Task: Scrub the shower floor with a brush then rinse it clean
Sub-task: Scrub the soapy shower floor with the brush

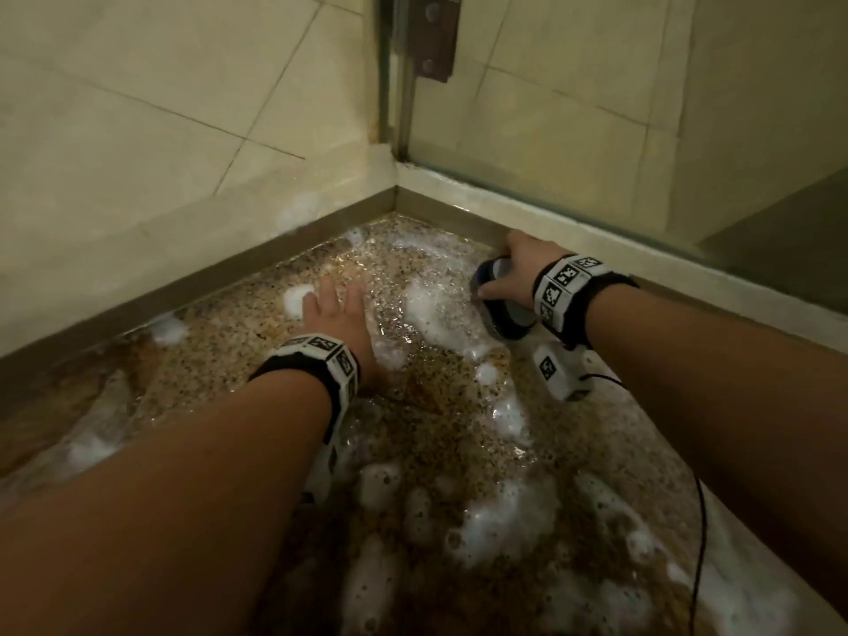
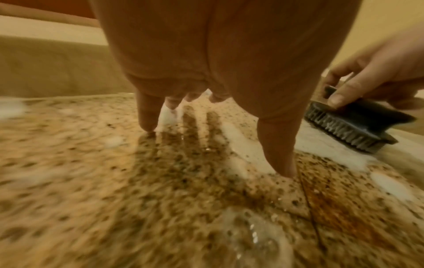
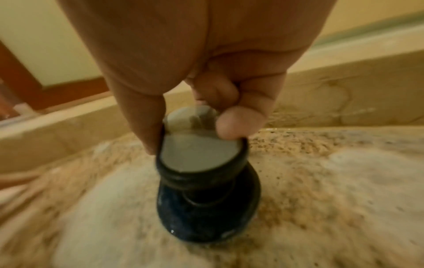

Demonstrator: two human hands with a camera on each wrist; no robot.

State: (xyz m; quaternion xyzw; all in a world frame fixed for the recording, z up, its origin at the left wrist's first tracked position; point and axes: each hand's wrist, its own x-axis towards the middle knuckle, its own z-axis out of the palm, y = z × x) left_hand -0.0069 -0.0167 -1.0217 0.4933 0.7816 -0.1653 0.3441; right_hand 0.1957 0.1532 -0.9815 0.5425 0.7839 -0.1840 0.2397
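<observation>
The speckled stone shower floor [image 1: 440,420] is wet and patched with white foam [image 1: 431,309]. My right hand [image 1: 509,273] grips a dark blue scrub brush [image 1: 502,314] with a grey top, bristles down on the foam near the right curb. In the right wrist view my fingers curl round the brush [image 3: 201,190] by its grey knob. The left wrist view shows the brush [image 2: 353,125] with its bristles on the floor [image 2: 114,181]. My left hand [image 1: 337,309] lies spread on the wet floor left of the brush, fingers straight, holding nothing; its fingertips [image 2: 148,125] touch the stone.
Tiled walls [image 1: 160,107] meet a low curb [image 1: 275,259] at the far corner. A glass panel [image 1: 596,107] with a metal hinge [image 1: 433,34] stands on the right curb. A black cable [image 1: 700,521] hangs from my right wrist over the floor.
</observation>
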